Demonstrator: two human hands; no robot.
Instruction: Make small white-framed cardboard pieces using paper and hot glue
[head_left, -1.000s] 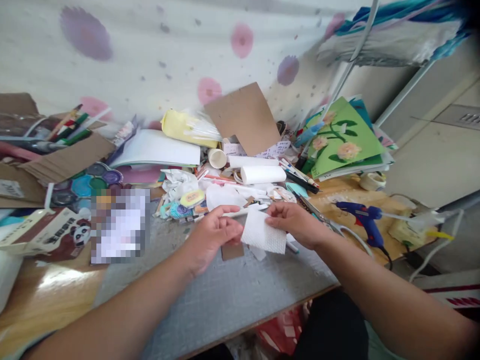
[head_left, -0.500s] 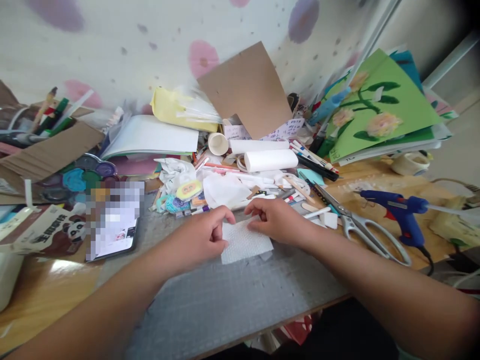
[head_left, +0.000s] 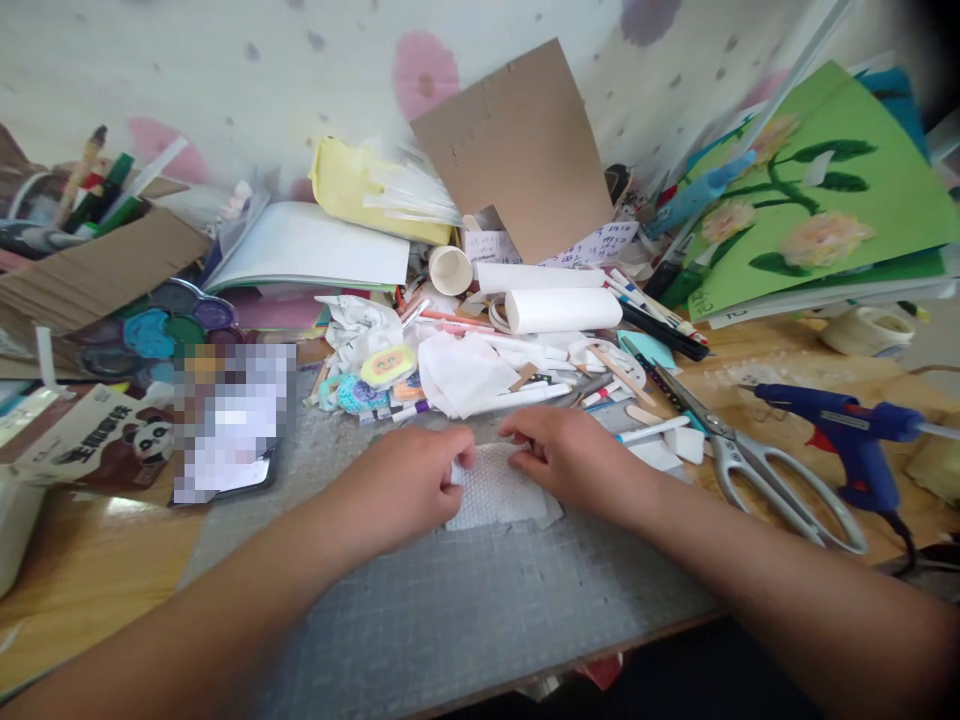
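A small white textured paper piece (head_left: 495,495) lies flat on the grey cutting mat (head_left: 465,610). My left hand (head_left: 405,485) rests on its left edge with the fingers curled and pinching it. My right hand (head_left: 574,455) presses on its right upper edge, fingers bent down onto it. Both hands touch the paper from opposite sides.
Large scissors (head_left: 757,465) and a blue glue gun (head_left: 847,440) lie to the right. A heap of paper scraps, pens, white rolls (head_left: 562,310) and a paper cup (head_left: 450,270) sits behind the hands. A phone (head_left: 229,425), a paint palette (head_left: 169,330) and cardboard (head_left: 517,150) stand around.
The white paper was held up between both hands a second ago; now it lies flat on the mat under both hands. The view has shifted closer to the table.
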